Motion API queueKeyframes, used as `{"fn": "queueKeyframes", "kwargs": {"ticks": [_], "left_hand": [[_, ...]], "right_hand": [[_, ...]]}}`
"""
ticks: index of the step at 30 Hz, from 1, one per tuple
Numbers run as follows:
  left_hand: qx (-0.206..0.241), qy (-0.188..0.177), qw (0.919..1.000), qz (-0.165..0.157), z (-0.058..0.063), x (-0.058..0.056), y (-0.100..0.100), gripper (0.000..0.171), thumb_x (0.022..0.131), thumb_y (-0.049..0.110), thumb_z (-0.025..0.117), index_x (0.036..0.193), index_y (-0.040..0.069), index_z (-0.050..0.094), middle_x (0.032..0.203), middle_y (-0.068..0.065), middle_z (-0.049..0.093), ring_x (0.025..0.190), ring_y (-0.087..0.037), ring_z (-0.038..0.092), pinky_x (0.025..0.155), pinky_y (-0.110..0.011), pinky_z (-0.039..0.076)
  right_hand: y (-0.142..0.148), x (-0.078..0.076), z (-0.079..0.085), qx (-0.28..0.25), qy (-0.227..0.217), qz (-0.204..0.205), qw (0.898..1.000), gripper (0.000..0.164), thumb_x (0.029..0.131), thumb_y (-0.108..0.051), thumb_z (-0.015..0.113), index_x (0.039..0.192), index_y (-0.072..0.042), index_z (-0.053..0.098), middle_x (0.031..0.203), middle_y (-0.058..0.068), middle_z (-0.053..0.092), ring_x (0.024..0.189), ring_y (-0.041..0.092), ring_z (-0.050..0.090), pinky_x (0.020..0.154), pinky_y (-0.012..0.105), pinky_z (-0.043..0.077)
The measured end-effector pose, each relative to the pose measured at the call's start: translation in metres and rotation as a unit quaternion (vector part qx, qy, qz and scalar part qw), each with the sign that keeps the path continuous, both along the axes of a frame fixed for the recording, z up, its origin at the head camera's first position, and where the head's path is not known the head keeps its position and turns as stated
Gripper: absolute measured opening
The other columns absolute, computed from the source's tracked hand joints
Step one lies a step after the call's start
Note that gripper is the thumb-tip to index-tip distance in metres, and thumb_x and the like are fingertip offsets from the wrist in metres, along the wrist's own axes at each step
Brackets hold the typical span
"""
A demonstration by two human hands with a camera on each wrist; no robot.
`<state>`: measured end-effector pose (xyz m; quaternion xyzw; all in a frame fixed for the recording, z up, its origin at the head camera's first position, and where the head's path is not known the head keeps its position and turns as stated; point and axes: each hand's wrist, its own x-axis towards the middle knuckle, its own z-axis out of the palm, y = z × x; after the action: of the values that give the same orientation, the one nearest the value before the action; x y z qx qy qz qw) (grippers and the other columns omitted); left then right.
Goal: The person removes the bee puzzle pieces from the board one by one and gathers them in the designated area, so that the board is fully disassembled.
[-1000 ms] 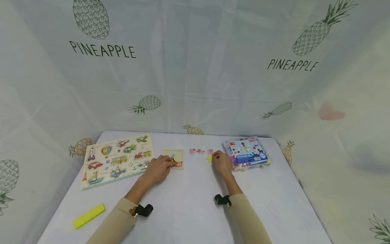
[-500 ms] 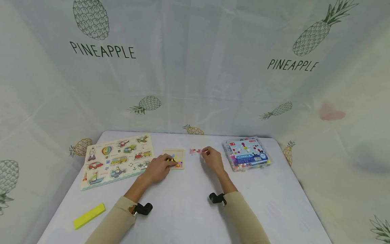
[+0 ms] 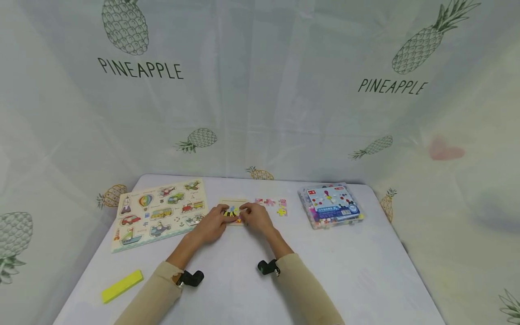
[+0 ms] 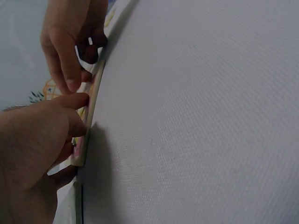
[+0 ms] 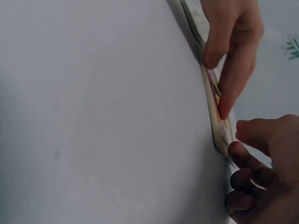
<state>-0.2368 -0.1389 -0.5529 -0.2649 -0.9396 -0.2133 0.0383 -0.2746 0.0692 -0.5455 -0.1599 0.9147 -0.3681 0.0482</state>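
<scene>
A small square wooden jigsaw tray [image 3: 233,200] lies on the white table, holding pieces with a yellow-and-black bee picture [image 3: 229,214]. My left hand [image 3: 209,225] holds its left side, thumb over the pieces and other fingers by the edge, as the left wrist view shows. At the tray's right side, my right hand [image 3: 257,217] has thumb and forefinger bent together around what seems a jigsaw piece, mostly hidden by the fingers. Several loose pink jigsaw pieces [image 3: 269,202] and a yellow one [image 3: 282,211] lie just right of the tray.
On the left lies a large wooden vehicle puzzle board [image 3: 162,212], its corner near my left hand. A clear box of colourful beads [image 3: 331,205] with a blue label stands on the right. A yellow block [image 3: 122,286] sits at the front left.
My right hand has moved left from the loose pieces, past the pink row, to the tray's right side, uncovering the yellow piece. My left hand has stayed on the tray.
</scene>
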Motion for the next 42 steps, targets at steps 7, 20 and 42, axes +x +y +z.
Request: {"fn": "queueKeyframes", "kwargs": {"ticks": [7, 20, 42], "left_hand": [[-0.006, 0.019, 0.9997, 0.011, -0.005, 0.001, 0.002, 0.039, 0.093, 0.001, 0.061, 0.124, 0.021, 0.074, 0.13, -0.018, 0.057, 0.119, -0.037, 0.053, 0.096, -0.052, 0.047], [-0.066, 0.035, 0.9963, 0.042, -0.009, -0.001, 0.0, 0.039, 0.095, 0.011, 0.06, 0.123, 0.034, 0.074, 0.137, -0.01, 0.056, 0.124, -0.033, 0.051, 0.09, -0.057, 0.046], [-0.063, 0.025, 0.9971, 0.034, -0.005, 0.0, 0.002, 0.041, 0.095, 0.009, 0.06, 0.126, 0.033, 0.072, 0.12, -0.004, 0.054, 0.119, -0.03, 0.05, 0.086, -0.055, 0.046]], "right_hand": [[-0.011, -0.001, -0.001, 0.034, -0.018, -0.009, 0.999, 0.033, 0.095, -0.023, 0.067, 0.126, -0.013, 0.071, 0.061, -0.005, 0.055, 0.051, 0.008, 0.047, 0.046, 0.024, 0.034], [-0.016, -0.002, 0.002, 0.058, -0.033, -0.02, 0.998, 0.032, 0.095, -0.021, 0.062, 0.124, -0.016, 0.073, 0.065, -0.004, 0.05, 0.051, 0.009, 0.042, 0.043, 0.024, 0.03], [-0.015, -0.004, 0.002, 0.048, -0.02, -0.023, 0.998, 0.032, 0.093, -0.02, 0.061, 0.123, -0.016, 0.073, 0.055, -0.007, 0.05, 0.047, 0.008, 0.041, 0.042, 0.024, 0.029]]}}
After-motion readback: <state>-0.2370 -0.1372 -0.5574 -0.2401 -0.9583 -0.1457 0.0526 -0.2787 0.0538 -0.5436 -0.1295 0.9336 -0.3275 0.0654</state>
